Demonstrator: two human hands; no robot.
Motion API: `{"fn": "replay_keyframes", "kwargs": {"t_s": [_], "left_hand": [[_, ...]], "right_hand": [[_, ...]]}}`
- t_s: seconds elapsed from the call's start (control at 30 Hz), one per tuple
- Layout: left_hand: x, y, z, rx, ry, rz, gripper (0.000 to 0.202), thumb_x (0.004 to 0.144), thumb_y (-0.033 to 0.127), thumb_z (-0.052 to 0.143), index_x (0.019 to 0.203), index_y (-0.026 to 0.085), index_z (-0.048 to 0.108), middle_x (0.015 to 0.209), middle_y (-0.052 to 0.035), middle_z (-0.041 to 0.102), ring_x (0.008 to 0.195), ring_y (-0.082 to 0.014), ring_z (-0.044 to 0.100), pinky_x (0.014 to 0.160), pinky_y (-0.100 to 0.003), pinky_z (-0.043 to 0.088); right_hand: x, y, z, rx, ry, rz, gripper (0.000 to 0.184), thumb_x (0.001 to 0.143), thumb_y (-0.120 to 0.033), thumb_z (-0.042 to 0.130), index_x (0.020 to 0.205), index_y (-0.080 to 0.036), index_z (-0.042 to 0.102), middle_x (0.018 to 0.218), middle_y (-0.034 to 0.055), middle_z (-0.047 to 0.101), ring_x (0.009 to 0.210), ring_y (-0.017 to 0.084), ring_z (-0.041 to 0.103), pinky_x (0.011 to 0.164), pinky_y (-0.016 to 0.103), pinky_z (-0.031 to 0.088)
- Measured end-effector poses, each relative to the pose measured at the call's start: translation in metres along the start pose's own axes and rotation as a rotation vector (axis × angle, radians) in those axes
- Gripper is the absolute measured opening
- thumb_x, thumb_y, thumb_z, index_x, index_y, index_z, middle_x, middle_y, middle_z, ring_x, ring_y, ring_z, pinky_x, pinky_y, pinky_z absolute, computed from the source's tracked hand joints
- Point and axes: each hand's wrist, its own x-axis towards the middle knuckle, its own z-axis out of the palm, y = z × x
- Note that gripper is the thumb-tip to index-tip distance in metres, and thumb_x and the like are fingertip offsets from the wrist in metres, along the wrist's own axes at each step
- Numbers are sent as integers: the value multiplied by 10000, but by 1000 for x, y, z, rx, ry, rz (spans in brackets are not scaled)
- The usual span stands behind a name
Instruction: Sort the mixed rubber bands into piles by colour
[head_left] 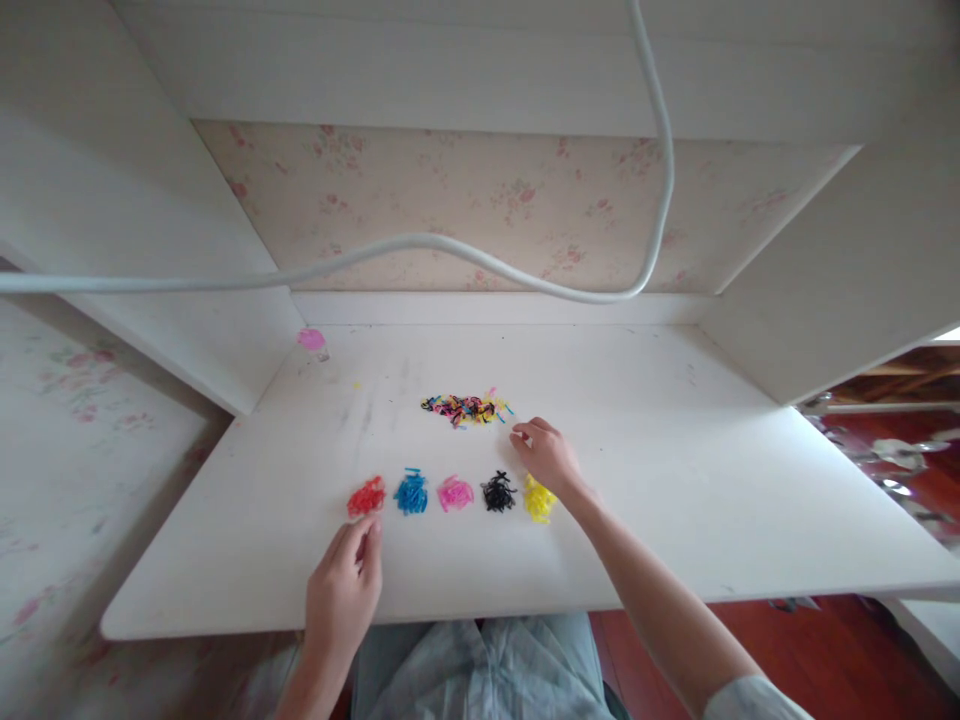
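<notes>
A loose mixed heap of small thin rubber bands lies on the white desk. In front of it runs a row of single-colour piles: red bands, blue bands, pink bands, black bands and yellow bands. My right hand has its fingers bent together just right of the mixed heap, its wrist partly covering the yellow pile. At the near edge of the red pile, my left hand is closed in a pinch. Whatever either hand's fingertips hold is too small to make out.
A white cable hangs across the upper view, close to the camera. Near the desk's back left corner is a pink spot. Side panels rise at both sides, and the white desk ends close to my lap.
</notes>
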Motion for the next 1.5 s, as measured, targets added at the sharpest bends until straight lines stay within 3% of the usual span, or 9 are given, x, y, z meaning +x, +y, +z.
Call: {"fn": "replay_keyframes", "kwargs": {"t_s": [0.13, 0.27, 0.37, 0.67, 0.77, 1.0, 1.17, 1.33, 1.5], "left_hand": [[-15, -13, -1, 32, 5, -58, 194, 909, 316, 436, 955, 204, 587, 811, -31, 666, 705, -130, 623, 673, -231, 477], [-19, -8, 4, 175, -57, -56, 208, 917, 312, 425, 1000, 222, 593, 835, -22, 673, 699, -125, 630, 636, -229, 443], [-20, -4, 7, 272, -74, -20, 219, 918, 306, 426, 1023, 230, 603, 848, -25, 681, 708, -133, 639, 621, -238, 421], [-22, -7, 8, 299, -62, 25, 213, 921, 289, 432, 1017, 218, 609, 829, -24, 680, 708, -133, 638, 647, -247, 417], [-21, -6, 8, 316, -58, 37, 215, 920, 289, 433, 1018, 221, 613, 826, -21, 681, 693, -131, 638, 639, -250, 416], [-21, -4, 7, 329, -83, 26, 245, 927, 306, 408, 1025, 223, 617, 833, -31, 683, 690, -127, 640, 637, -241, 422], [-21, -5, 7, 333, -97, 19, 263, 932, 298, 388, 1034, 226, 619, 825, -32, 682, 693, -128, 636, 631, -240, 419], [-21, -4, 8, 328, -79, 21, 257, 925, 284, 395, 1022, 223, 626, 838, -37, 689, 695, -131, 639, 630, -241, 421], [-21, -3, 7, 325, -95, 21, 251, 923, 292, 404, 1020, 225, 626, 831, -29, 690, 695, -130, 644, 627, -237, 432]], "right_hand": [[19, -12, 7, -116, -20, -6, 263, 901, -344, 455, 1027, -287, 680, 988, 19, 628, 793, 130, 598, 636, 219, 370], [25, -14, 12, -160, -4, -29, 278, 921, -340, 428, 987, -275, 690, 951, 25, 624, 768, 125, 588, 614, 220, 351], [23, -16, 13, -172, 7, -50, 276, 925, -330, 422, 968, -261, 686, 958, 29, 615, 744, 119, 575, 605, 221, 339], [11, -8, 3, -89, 126, -19, 302, 930, -299, 372, 876, -225, 660, 905, 21, 600, 745, 120, 549, 624, 219, 339], [1, -17, 2, -14, 161, -43, 299, 926, -313, 378, 882, -225, 660, 889, 21, 606, 740, 126, 557, 655, 223, 373], [-41, -90, 19, 55, -73, -322, 315, 959, -307, 345, 920, -270, 655, 911, 3, 614, 758, 108, 589, 678, 198, 397], [-39, -127, 30, -82, -182, -430, 308, 964, -304, 360, 893, -277, 658, 921, 0, 603, 790, 112, 584, 608, 198, 366], [-25, -137, 35, -169, -239, -490, 297, 958, -297, 383, 863, -258, 662, 927, 21, 597, 819, 128, 578, 627, 219, 378], [-24, -119, 25, -114, -178, -473, 310, 954, -271, 372, 849, -257, 664, 923, 14, 611, 811, 127, 582, 646, 219, 380]]}}
